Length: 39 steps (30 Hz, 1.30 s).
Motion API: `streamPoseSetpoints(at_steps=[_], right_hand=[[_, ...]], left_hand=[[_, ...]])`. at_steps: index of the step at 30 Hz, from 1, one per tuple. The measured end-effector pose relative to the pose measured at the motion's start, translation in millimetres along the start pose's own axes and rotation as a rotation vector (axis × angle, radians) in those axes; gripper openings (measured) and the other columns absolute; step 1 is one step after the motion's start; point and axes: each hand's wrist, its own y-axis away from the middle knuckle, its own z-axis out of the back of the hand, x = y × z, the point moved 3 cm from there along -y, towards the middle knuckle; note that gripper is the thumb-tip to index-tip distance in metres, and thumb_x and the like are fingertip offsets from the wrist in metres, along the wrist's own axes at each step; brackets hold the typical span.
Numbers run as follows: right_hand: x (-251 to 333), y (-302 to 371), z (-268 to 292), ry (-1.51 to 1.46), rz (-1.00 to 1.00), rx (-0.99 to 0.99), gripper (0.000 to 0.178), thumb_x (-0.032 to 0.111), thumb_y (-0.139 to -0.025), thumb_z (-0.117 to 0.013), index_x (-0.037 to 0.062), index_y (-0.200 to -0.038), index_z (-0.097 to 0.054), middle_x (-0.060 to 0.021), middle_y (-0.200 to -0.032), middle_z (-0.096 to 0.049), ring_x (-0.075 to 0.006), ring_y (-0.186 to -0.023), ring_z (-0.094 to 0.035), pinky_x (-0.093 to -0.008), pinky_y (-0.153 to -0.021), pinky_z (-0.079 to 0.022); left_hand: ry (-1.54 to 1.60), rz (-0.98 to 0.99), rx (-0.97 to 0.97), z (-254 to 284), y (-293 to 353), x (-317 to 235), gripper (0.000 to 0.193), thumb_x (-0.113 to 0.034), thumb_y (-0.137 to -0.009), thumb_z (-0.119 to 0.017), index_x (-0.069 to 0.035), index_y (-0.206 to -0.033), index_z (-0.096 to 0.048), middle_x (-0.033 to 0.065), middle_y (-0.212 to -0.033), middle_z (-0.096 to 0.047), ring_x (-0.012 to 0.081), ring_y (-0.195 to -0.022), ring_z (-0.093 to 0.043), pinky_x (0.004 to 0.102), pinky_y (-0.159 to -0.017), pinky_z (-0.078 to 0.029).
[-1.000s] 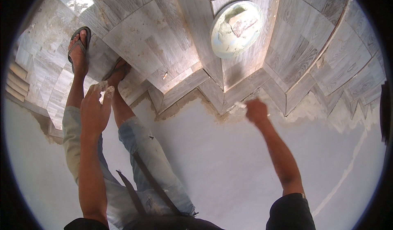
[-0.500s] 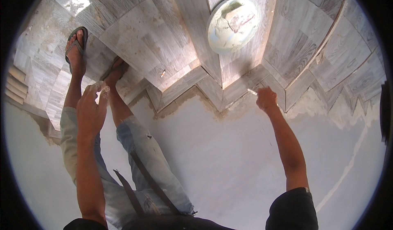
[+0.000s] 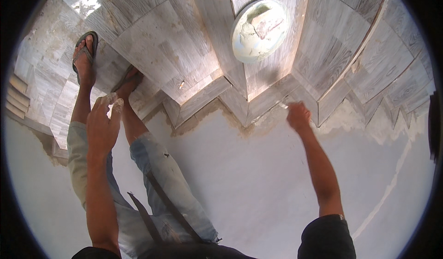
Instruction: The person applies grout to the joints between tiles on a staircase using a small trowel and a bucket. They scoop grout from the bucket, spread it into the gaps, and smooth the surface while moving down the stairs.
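Note:
My right hand is closed around a small, thin tool with a whitish tip; motion blur hides its exact kind. The tip is at the wood-look skirting tiles that step along the foot of the pale wall. My left hand hangs in front of my legs, holding nothing that shows. Its thumb and fingers curve apart, and white paste coats the fingertips. Beyond the right hand, a pale round bowl rests on a stair tread with white paste and a lump inside.
Grey wood-look tiled stairs run across the view, with exposed step edges. My sandalled feet stand at the left. A small scrap lies on one tread. Rough, brownish patches border the skirting. A dark object is at the right rim.
My right hand and the tool have shifted slightly down and left, and the hand is more blurred. The left hand stays nearly still. The whole view has shifted a little.

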Motion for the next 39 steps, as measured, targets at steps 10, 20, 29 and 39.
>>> streamPoseSetpoints(at_steps=[10, 20, 29, 39], right_hand=[[-7, -38, -1, 0.159, 0.079, 0.127, 0.018, 0.011, -0.075, -0.059, 0.0071, -0.090, -0.068, -0.0145, -0.097, -0.067, -0.0276, -0.103, -0.061, -0.0401, -0.079, -0.054], [71, 20, -15, 0.064, 0.188, 0.279, 0.015, 0.012, -0.076, -0.061, 0.0080, -0.087, -0.069, -0.0123, -0.098, -0.066, -0.0257, -0.105, -0.059, -0.0392, -0.079, -0.054], [92, 45, -6, -0.058, 0.297, 0.231, 0.021, 0.009, -0.071, -0.060, 0.0127, -0.091, -0.067, -0.0089, -0.094, -0.066, -0.0282, -0.101, -0.059, -0.0412, -0.079, -0.052], [60, -5, 23, 0.200, 0.250, 0.258, 0.014, 0.013, -0.075, -0.062, 0.0099, -0.086, -0.070, -0.0104, -0.092, -0.068, -0.0263, -0.102, -0.061, -0.0386, -0.077, -0.053]], left_hand=[[-0.003, 0.007, 0.013, 1, 0, -2, 0.031, -0.024, -0.093, -0.052, 0.002, -0.110, -0.059, 0.0177, -0.103, -0.062, 0.0337, -0.091, -0.060, 0.0393, -0.080, -0.047], [0.002, -0.024, -0.017, -2, -1, 2, 0.032, -0.025, -0.092, -0.053, 0.002, -0.108, -0.060, 0.0169, -0.105, -0.063, 0.0331, -0.089, -0.061, 0.0388, -0.079, -0.048], [0.025, 0.020, 0.002, 5, 0, -2, 0.033, -0.026, -0.092, -0.053, 0.002, -0.108, -0.060, 0.0170, -0.104, -0.063, 0.0335, -0.091, -0.061, 0.0382, -0.080, -0.048], [0.026, 0.025, 0.006, 6, 1, -1, 0.035, -0.027, -0.092, -0.053, 0.004, -0.107, -0.060, 0.0178, -0.105, -0.063, 0.0341, -0.093, -0.062, 0.0387, -0.081, -0.048]])
